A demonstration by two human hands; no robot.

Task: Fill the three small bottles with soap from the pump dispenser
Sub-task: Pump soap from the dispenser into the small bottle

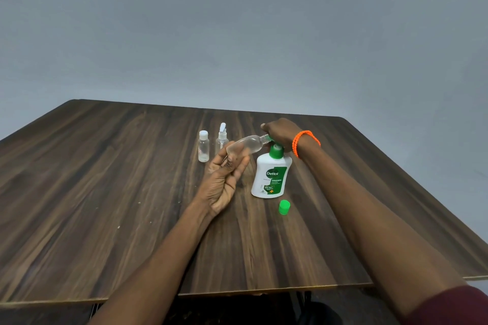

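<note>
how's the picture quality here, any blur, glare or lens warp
Head view: the wide lens bends the table edges outward; light is soft and even, shadows faint, no harsh glare; the tilted clear bottle in the left hand looks slightly smeared; the dispenser label reads sharp; the two far bottles are soft.

Dim, even, diffuse light with no visible source; the grey wall (237,21) darkens slightly toward the upper corners. Shadows are soft and faint, lying close under the pump dispenser (272,174) on the table (105,192). No strong glare. Wide-angle distortion bows the table edges. Detail is soft overall, and small label print is unreadable.
</note>
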